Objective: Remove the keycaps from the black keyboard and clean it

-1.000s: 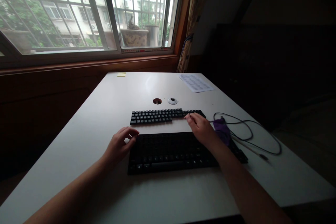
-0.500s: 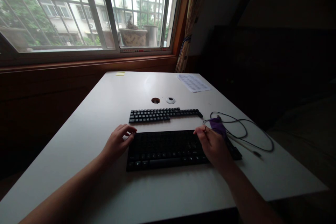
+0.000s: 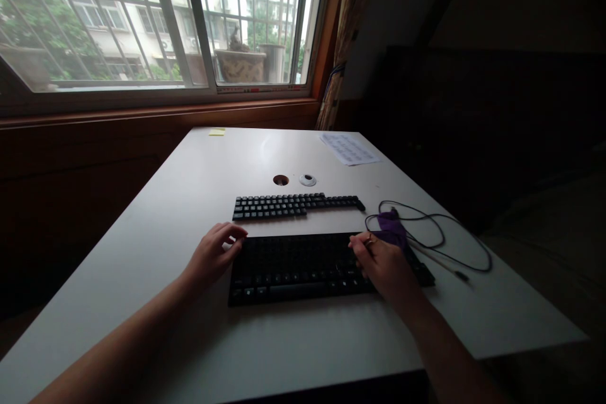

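Flat black plastic keyboard (image 3: 298,265) lies at 6 o'clock on white table (image 3: 189,214). Left hand (image 3: 213,259), half-curled and empty, braces its 9 o'clock edge. Right hand (image 3: 386,265), narrowed at 3 o'clock, contents indeterminable. Advise firm bracing, light fingertips.

Black keyboard (image 3: 303,268) — white table (image 3: 199,202) — purple cloth (image 3: 392,228), yellow note (image 3: 216,132).

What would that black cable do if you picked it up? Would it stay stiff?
Probably floppy: the cable lies in loose, curvy loops on the table. It looks thin, so likely light. One end runs by the purple thing, so it might tug that along.
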{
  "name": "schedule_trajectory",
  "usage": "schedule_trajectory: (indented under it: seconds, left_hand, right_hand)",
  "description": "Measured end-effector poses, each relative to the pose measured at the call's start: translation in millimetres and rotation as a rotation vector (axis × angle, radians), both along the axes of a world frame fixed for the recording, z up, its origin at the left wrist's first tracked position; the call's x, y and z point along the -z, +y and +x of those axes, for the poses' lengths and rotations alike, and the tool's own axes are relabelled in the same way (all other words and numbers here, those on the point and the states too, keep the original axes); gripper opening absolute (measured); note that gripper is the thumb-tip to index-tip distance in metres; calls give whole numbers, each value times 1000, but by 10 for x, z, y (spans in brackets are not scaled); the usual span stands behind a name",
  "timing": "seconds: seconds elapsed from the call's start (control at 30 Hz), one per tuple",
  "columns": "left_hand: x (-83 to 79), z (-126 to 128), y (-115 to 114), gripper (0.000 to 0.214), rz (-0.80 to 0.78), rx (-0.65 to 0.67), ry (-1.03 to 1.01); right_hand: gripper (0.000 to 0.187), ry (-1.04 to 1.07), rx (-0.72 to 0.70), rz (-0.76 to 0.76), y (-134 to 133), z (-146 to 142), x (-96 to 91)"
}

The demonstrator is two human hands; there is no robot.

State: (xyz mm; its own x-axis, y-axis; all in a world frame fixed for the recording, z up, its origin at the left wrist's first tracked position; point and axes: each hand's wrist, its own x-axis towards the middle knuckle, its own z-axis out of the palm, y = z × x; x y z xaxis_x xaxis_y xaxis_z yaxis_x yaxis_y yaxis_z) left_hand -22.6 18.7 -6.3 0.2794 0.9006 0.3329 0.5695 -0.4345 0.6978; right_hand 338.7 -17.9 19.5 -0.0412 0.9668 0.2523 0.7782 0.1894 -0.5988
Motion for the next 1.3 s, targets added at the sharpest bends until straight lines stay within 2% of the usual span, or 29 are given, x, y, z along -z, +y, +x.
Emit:
schedule_trajectory:
  seconds: [0.17, 0.37, 0.63, 0.83, 1.0, 1.07, 1.17, 1.3]
  left_hand:
    - [18, -3, 11, 12, -11, 2, 5]
    - [58, -16, 9, 11, -22, 5, 11]
    - [66, -5, 9, 11, -13, 20, 48]
    - [64, -1, 16, 11, -5, 19, 57]
    - [74, -4, 12, 11, -6, 28, 55]
    - [77, -9, 8, 11, -10, 25, 60]
    - [75, -14, 7, 11, -5, 28, 72]
    - [73, -14, 14, 10, 16, 26, 91]
  right_hand:
    - [38, 203, 59, -113, 21, 72, 36]
    - [40, 260, 78, -97, 46, 78, 82]
    - [43, 360, 183, -103, 150, 195, 224]
    - [40, 215, 125, -34, 55, 124, 124]
    - [33, -90, -111, 119, -29, 32, -49]
    - [33, -136, -150, 108, -29, 26, -84]
    - [35, -35, -64, -14, 19, 90, -56]
    - [40, 194, 88, -140, 116, 254, 90]
